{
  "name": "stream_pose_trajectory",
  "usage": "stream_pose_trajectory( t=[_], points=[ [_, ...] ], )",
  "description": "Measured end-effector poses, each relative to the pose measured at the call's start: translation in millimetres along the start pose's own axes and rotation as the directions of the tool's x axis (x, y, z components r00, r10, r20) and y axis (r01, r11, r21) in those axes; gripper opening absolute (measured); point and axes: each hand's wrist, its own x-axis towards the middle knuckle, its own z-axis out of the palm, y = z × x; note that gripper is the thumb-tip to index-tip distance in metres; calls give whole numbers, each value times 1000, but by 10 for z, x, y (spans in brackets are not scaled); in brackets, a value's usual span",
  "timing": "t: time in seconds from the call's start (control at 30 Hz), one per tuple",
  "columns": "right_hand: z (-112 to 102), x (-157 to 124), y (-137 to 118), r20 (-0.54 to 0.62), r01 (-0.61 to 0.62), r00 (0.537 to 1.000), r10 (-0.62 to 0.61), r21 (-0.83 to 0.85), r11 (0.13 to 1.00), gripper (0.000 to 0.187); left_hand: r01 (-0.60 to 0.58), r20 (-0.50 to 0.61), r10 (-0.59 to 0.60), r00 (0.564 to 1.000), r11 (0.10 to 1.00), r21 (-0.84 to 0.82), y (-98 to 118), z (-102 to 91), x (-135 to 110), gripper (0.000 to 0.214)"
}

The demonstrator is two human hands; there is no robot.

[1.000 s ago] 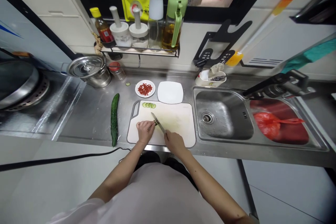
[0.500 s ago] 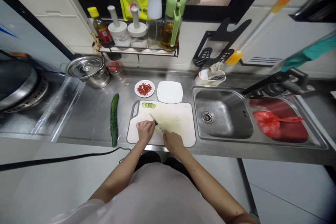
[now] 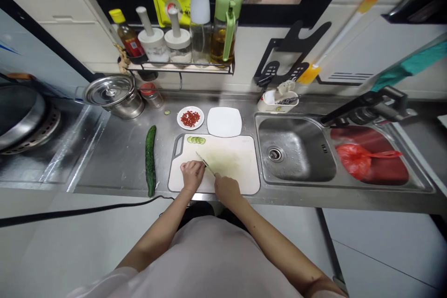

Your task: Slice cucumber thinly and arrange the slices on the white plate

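My left hand [image 3: 192,174] is closed with bent fingers over the left half of the white cutting board [image 3: 240,167]. It presses on a piece of cucumber, which the fingers almost wholly hide. In my right hand [image 3: 226,191] is a knife [image 3: 208,166], gripped by its handle; the blade points up and left, right against the left fingertips. Several thin cucumber slices [image 3: 196,140] lie overlapping in a row at the board's upper left. A whole dark green cucumber [image 3: 150,160] rests on the steel counter left of the board.
Behind the board are a small plate [image 3: 179,121] of chopped red bits and a white square plate [image 3: 224,121]. A stray slice [image 3: 166,112] lies near a lidded pot [image 3: 122,98]. To the right is a sink [image 3: 296,149], with a red bag [image 3: 354,160] in its second basin.
The knife has shifted slightly left and turned more edge-on, closer to my left fingertips. My right hand moved a little left with it. The whole view has shifted slightly.
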Motion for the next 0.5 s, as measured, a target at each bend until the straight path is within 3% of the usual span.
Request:
stream_pose_trajectory(
  t=[0.5],
  points=[
    [98,123,-28,-31,22,999,-22,7,1000,30,14,25,-14,1000,1000,-4,-13,-6,5,21]
  ],
)
